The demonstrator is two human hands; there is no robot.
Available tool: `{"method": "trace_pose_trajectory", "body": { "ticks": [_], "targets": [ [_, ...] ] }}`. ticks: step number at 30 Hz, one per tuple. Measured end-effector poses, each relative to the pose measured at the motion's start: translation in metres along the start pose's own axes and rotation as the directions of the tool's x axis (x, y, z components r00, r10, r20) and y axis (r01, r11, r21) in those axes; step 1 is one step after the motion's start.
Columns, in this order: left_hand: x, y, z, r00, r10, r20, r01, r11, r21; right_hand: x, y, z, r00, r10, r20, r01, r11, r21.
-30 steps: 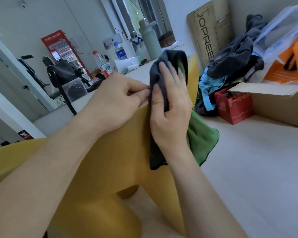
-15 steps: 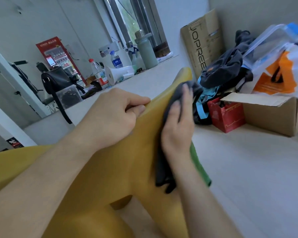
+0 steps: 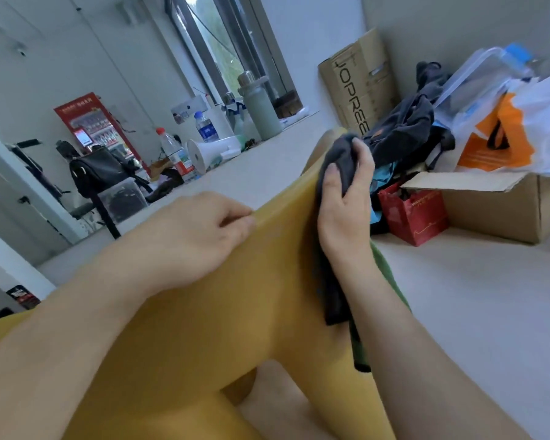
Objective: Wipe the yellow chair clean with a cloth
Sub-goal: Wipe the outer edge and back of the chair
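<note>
Having been slid by the gripping right hand [image 3: 343, 211] to the far tip of the yellow plastic chair [image 3: 235, 312], the dark grey-green cloth [image 3: 332, 293] is judged nearly done with this edge; the rim is gripped by the left hand [image 3: 197, 239].

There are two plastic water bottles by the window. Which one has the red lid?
The nearer bottle, just left of the white megaphone, has the red lid. The other bottle stands farther back and has a blue lid and label.
</note>
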State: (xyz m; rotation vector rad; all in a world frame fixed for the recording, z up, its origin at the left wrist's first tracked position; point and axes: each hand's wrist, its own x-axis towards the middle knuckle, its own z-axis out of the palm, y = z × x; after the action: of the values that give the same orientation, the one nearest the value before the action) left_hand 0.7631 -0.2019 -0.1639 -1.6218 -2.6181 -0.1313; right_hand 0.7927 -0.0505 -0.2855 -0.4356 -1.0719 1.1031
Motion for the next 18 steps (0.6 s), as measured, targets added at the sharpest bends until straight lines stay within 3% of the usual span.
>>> {"method": "trace_pose_trajectory", "body": {
  "ticks": [1,4,6,8,10,13,14,18],
  "targets": [
    [-0.007,-0.006,0.001,1.000,-0.017,0.004,0.017,0.999,0.034,-0.017,-0.002,0.004,1.000,-0.009,0.013,0.009,1.000,0.006],
    [-0.014,-0.012,0.013,0.983,0.037,-0.182,-0.031,0.999,0.037,-0.097,-0.017,0.025,0.942,-0.296,0.159,0.317,0.940,-0.129],
    [-0.012,-0.007,0.016,0.967,0.047,-0.250,-0.041,0.999,0.030,-0.099,-0.017,0.027,0.912,-0.363,0.194,0.397,0.900,-0.181],
    [-0.009,0.000,0.016,0.967,0.046,-0.250,-0.044,0.999,0.013,-0.057,-0.013,0.023,0.953,-0.289,0.090,0.298,0.946,-0.127],
    [0.002,0.013,0.017,0.975,0.064,-0.213,-0.060,0.998,0.025,-0.004,-0.006,0.007,0.996,-0.080,-0.028,0.079,0.996,-0.037],
    [0.026,0.037,0.021,0.978,0.089,-0.187,-0.076,0.994,0.077,0.016,0.001,-0.005,0.981,0.180,-0.071,-0.178,0.984,0.028],
    [0.034,0.043,0.021,0.977,0.087,-0.192,-0.071,0.993,0.091,0.000,-0.002,-0.003,0.980,0.183,-0.081,-0.182,0.983,0.025],
    [0.048,0.048,0.023,0.971,0.106,-0.213,-0.077,0.987,0.139,-0.081,-0.026,0.021,0.998,-0.058,-0.031,0.058,0.998,-0.018]
  ]
}}
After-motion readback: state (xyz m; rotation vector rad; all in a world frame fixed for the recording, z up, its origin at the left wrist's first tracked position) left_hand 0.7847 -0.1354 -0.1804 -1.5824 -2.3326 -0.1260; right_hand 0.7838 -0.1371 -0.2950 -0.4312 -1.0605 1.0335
